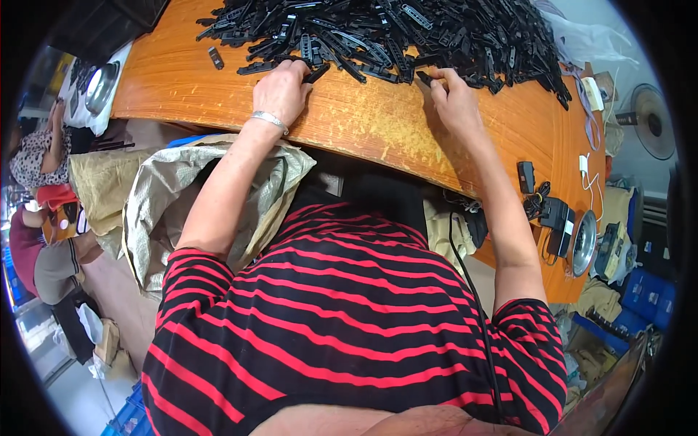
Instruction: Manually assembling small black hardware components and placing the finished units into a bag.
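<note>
A big heap of slim black plastic parts (pixel 392 40) covers the far side of the wooden table (pixel 363 120). My left hand (pixel 282 93) is at the heap's near edge, closed on a short black plastic piece (pixel 317 74) that sticks out to the right of the fingers. To the right, my right hand (pixel 456 102) pinches another small black plastic piece (pixel 424 77) between thumb and forefinger, just in front of the heap. One dark part with a grey face (pixel 216 58) lies apart to the left.
An open woven sack (pixel 167 189) hangs below the table edge at my left. On the right are a black adapter with cables (pixel 556 218), a metal dish (pixel 584 243) and a fan (pixel 649 120). Other people (pixel 43 247) are at the far left.
</note>
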`<state>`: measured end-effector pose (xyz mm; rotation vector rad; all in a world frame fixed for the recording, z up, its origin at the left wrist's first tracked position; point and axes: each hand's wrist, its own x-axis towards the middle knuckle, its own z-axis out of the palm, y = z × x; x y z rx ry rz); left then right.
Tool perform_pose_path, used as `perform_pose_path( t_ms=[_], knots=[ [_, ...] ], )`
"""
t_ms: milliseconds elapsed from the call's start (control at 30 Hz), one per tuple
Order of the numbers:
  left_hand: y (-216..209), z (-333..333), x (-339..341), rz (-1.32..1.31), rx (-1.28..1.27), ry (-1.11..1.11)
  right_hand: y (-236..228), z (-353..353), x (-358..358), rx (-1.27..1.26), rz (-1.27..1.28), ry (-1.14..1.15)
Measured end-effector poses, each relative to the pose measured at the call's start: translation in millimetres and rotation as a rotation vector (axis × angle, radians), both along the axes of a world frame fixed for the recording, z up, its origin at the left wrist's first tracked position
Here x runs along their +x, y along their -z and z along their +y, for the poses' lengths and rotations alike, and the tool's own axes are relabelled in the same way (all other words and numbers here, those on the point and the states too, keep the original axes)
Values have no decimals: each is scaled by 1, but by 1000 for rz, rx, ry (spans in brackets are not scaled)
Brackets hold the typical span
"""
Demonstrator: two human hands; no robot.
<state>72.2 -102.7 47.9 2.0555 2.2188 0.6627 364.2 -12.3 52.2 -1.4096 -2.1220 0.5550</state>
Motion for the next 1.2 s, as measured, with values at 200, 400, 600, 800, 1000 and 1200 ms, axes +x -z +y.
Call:
perform_pose_path(
  t_ms=[200, 400, 600, 800, 1000, 1200],
  knots=[
    [5, -11, -2, -183, -16, -16, 6, -34, -28, -110, 212, -34],
    [8, -27, -6, -661, -139, 68, 31, -53, -61, 129, 126, -233],
    [-15, -34, 9, -1139, -329, 52, 27, -54, -66, 182, 6, -242],
    [-16, -18, 18, -1086, -376, 195, 7, -52, -63, -73, 337, -275],
    [-9, 11, 21, -977, -359, 215, 5, -59, -57, -526, 428, -190],
    [10, 13, 35, -906, -279, 141, 11, -59, -53, -591, 344, -174]
  ],
)
